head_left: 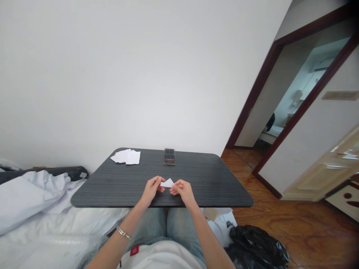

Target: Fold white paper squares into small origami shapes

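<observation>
A small piece of white paper [167,183], folded to a peaked, triangular shape, is held between my two hands over the front part of the dark table. Its left end is pinched by my left hand [155,186], thumb on top. The fingers of my right hand [181,189] close on its right corner. Farther back on the left lies a loose stack of white paper sheets [126,156]. A phone [169,156] with a dark screen lies near the table's back edge, beyond my hands.
The dark wood-grain table [213,179] stands against a white wall. To its left is a bed with crumpled white bedding [33,194]. A black plastic bag [255,246] sits on the wooden floor at lower right. A doorway opens farther right.
</observation>
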A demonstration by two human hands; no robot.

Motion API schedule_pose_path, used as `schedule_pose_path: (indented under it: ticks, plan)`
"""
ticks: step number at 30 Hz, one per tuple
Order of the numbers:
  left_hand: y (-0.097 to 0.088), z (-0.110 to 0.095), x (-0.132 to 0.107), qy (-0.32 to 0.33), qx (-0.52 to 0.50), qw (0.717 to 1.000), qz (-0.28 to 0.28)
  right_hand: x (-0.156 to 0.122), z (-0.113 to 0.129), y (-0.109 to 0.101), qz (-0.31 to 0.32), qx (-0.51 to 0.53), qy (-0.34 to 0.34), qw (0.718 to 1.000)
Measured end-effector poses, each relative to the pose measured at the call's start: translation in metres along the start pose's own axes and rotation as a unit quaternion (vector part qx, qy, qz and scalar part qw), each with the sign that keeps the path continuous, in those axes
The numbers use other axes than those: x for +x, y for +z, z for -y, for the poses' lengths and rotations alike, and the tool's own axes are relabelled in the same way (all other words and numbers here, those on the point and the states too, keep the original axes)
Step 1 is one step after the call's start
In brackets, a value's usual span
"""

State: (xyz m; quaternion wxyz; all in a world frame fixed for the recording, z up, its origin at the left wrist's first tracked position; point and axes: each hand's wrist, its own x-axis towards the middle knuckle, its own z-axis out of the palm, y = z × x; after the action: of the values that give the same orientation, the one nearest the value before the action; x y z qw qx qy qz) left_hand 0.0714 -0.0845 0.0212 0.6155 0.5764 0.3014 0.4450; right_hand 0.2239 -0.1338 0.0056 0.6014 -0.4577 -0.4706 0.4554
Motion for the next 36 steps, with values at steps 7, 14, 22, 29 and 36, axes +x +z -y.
schedule_pose_path:
  ticks: [7,14,22,29,36]
  plan:
    - [-0.0035,0.0009,0.0014,-0.054,-0.037,0.998,-0.001,0.0043,-0.0048,-0.0020,-0.027,0.020,0.004,0.999]
    - [-0.0021,-0.0018,-0.0002,-0.057,-0.035,0.998,0.000,0.0056,-0.0053,-0.0029,-0.033,0.018,0.014,0.999]
    - [-0.0015,-0.0032,-0.0005,-0.051,-0.032,0.998,0.005,0.0064,-0.0069,-0.0030,-0.036,0.011,0.011,0.999]
    - [-0.0010,-0.0055,-0.0020,-0.042,-0.030,0.998,0.022,0.0048,-0.0046,-0.0020,-0.041,0.007,0.007,0.999]
    - [-0.0017,-0.0061,-0.0023,-0.029,-0.005,0.999,0.030,0.0051,-0.0037,-0.0015,-0.039,0.005,0.005,0.999]
